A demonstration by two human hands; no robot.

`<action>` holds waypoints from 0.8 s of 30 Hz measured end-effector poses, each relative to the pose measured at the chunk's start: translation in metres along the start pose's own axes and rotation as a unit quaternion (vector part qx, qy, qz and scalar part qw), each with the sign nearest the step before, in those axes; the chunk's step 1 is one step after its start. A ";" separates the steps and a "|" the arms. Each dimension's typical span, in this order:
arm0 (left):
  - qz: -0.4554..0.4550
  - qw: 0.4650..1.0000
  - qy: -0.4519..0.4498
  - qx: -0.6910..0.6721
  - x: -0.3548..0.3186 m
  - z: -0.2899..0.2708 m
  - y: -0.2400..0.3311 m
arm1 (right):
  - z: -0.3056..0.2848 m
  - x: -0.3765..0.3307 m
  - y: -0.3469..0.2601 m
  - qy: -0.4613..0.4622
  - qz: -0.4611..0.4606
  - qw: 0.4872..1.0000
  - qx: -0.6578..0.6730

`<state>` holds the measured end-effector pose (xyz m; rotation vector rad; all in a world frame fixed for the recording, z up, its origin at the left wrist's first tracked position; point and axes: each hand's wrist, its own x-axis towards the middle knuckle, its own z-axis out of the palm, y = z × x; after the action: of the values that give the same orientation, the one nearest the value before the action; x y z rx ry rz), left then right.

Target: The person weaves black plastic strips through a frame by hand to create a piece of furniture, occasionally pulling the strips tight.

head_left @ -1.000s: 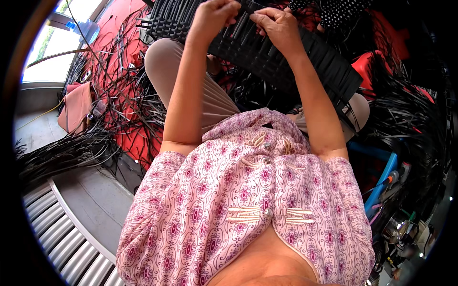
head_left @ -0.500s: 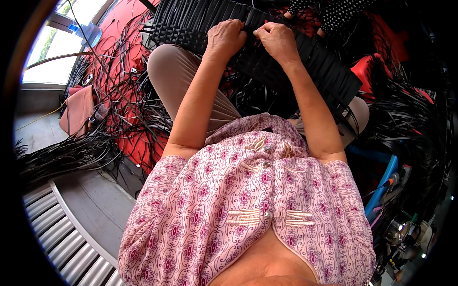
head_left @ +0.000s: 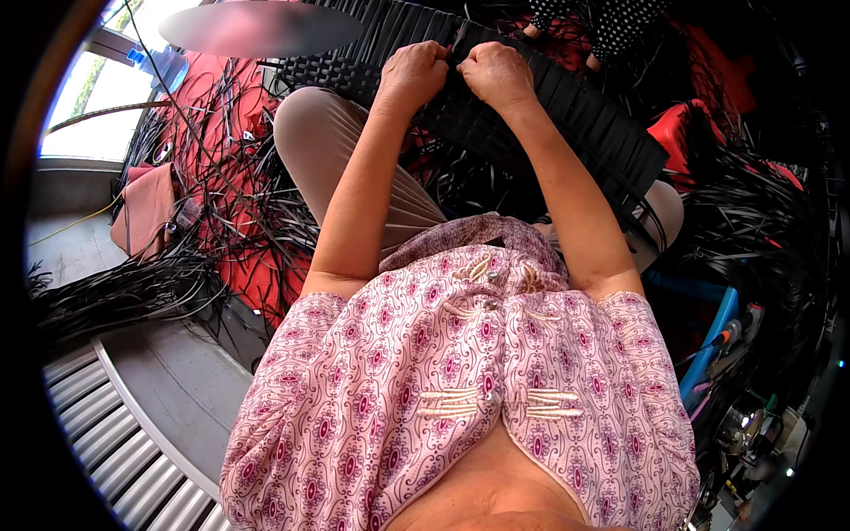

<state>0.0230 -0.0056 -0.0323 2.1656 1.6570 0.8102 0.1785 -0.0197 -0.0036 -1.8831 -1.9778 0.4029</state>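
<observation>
**Curled Tight at the Black Woven Panel (head_left: 474, 115)!**

Held left hand (head_left: 414, 75) and right hand (head_left: 498, 75) side by side over the panel, backs up, just a narrow gap between! Curled the fingers in on both; with tips hidden, could not tell whether clamped on anything. Had the panel slantwise in front of the body, left knee (head_left: 305, 128) near one end, right knee (head_left: 668, 212) partly covered at the other.

And what a crowd around! Saw loose black strips (head_left: 248, 177) tangled over the red floor covering (head_left: 208, 75), a thick black bundle (head_left: 133, 288) to the left, a big dark heap (head_left: 753, 212) off the panel's right end. Spotted a clear blue bottle (head_left: 166, 69) by the window (head_left: 84, 115), a pink cloth (head_left: 146, 212) below. Found a red thing (head_left: 675, 137) close beside the panel, a blue crate (head_left: 710, 341) past the right elbow. Glimpsed another person's dotted clothing (head_left: 624, 31) beyond; lost some background behind a blurred patch (head_left: 257, 28).
</observation>
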 end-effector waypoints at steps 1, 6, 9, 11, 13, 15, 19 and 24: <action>0.004 1.000 0.001 -0.008 0.001 0.001 0.000 | 0.000 0.002 -0.001 -0.006 0.006 1.000 -0.001; 0.027 0.999 -0.005 -0.018 0.003 -0.004 -0.001 | -0.002 0.006 -0.008 -0.015 0.000 1.000 -0.009; -0.007 0.997 -0.050 -0.055 0.002 -0.015 0.000 | 0.001 0.008 -0.012 -0.013 -0.009 1.000 -0.015; 0.017 0.996 -0.034 -0.075 0.002 -0.009 -0.018 | 0.004 0.005 -0.013 -0.006 -0.027 0.999 -0.017; -0.013 0.988 -0.063 -0.142 0.003 -0.010 -0.025 | 0.007 0.001 -0.015 0.011 -0.045 0.999 -0.028; -0.042 0.972 -0.101 -0.206 0.007 -0.016 -0.023 | 0.008 -0.002 -0.013 0.043 -0.058 0.996 -0.048; 0.004 0.947 -0.167 -0.275 0.023 -0.006 -0.025 | -0.014 -0.016 -0.020 0.016 -0.029 0.997 -0.068; -0.019 0.931 -0.132 -0.339 -0.007 -0.005 -0.068 | 0.071 -0.011 -0.030 0.075 -0.084 0.988 -0.105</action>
<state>-0.0341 0.0070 -0.0671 1.6552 1.0666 0.8698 0.1193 -0.0283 -0.0535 -1.7870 -2.1237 0.0037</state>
